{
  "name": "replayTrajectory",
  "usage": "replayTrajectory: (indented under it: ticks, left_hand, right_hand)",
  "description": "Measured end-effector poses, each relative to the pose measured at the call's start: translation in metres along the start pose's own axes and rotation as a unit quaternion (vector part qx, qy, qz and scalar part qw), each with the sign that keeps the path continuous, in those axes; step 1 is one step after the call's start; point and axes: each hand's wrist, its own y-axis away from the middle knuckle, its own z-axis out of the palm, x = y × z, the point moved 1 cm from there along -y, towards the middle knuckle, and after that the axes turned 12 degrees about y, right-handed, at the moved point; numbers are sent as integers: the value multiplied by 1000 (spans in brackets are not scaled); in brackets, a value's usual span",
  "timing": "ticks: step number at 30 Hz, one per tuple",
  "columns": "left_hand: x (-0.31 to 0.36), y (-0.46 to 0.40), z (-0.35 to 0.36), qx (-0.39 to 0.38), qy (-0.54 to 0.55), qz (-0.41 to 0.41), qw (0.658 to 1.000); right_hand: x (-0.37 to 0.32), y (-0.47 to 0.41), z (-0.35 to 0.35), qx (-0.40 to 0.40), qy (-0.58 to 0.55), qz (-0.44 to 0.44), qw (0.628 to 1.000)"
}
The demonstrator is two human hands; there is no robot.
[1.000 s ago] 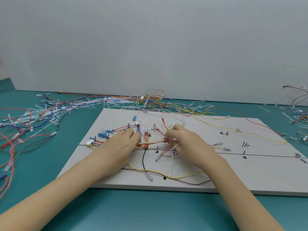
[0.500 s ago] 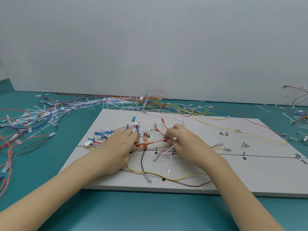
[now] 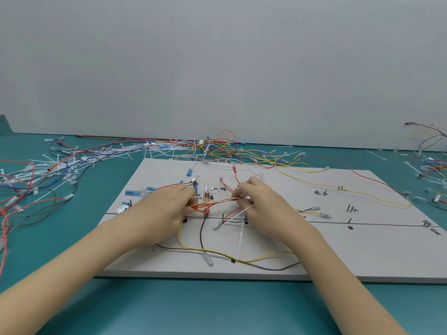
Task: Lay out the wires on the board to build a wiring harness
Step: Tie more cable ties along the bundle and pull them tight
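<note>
While both hands' fingers pinch it, the wire bundle (image 3: 212,203) spans between them above the board (image 3: 362,250).

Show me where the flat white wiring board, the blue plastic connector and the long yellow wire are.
flat white wiring board (image 3: 362,257): head view, bare near-right surface.
blue plastic connector (image 3: 189,171): head view, middle of its body.
long yellow wire (image 3: 377,197): head view, stretch crossing the board's right part.
</note>
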Motion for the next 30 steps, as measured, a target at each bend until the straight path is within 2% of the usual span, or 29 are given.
replayTrajectory:
  ticks: [4,6,8,12,14,16,18,19,24,30]
  left_hand:
    - [5,-4,2,5,-10,-19,1000]
    - [8,-6,8,30,-95,-18,995]
    - [11,-6,13,66,-147,-1,987]
    - [20,0,12,111,-144,72,981]
    - [17,1,11,103,-98,72,987]
    - [14,0,12,102,30,40,994]
    - [11,-4,11,118,145,12,982]
    - [9,-7,9,124,165,1,978]
    - [-3,-18,-5,109,131,-16,985]
    - [-16,1,-17,52,174,-67,981]
  right_hand:
    - [-3,1,2,-23,6,-1,1000]
    - [-3,2,3,-32,14,2,999]
    - [-2,2,4,-36,10,5,999]
    - [-1,2,4,-41,5,5,999]
    - [-1,2,4,-46,3,3,999]
    - [-2,2,3,-48,-8,1,999]
    - [-1,2,2,-40,-17,1,999]
    - [-1,2,2,-31,-22,1,999]
    - [1,-1,2,31,-25,10,999]
    - [0,-3,2,115,-39,14,993]
